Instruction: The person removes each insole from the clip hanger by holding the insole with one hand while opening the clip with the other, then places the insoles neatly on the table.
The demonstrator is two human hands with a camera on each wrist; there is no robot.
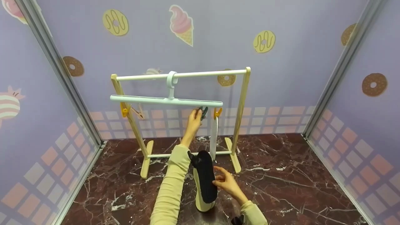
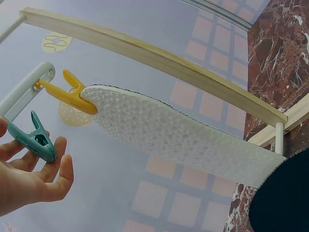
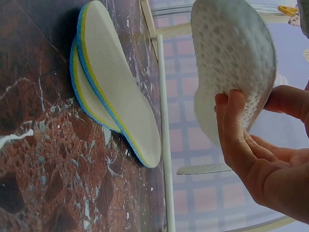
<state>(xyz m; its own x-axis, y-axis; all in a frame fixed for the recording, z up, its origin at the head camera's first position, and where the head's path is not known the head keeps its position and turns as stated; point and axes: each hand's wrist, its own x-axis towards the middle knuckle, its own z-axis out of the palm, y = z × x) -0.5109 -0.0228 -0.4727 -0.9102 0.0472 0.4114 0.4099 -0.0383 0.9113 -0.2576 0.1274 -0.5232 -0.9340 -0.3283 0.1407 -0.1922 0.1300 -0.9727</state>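
My left hand is raised to the right half of the pale hanger, its fingers holding a dark green clothes clip. Close by, a yellow clip grips a hanging insole whose white side is bumpy. Lower down, my right hand pinches another insole between thumb and fingers. Its black face shows in the head view, and its white dimpled side in the right wrist view. Beneath it, two cream insoles with blue and yellow edges lie overlapped on the tabletop.
A wooden rack with white bars carries the hanger on its top bar. Another yellow clip and a wooden clothespin hang at the hanger's left. Patterned walls enclose the dark red marbled tabletop.
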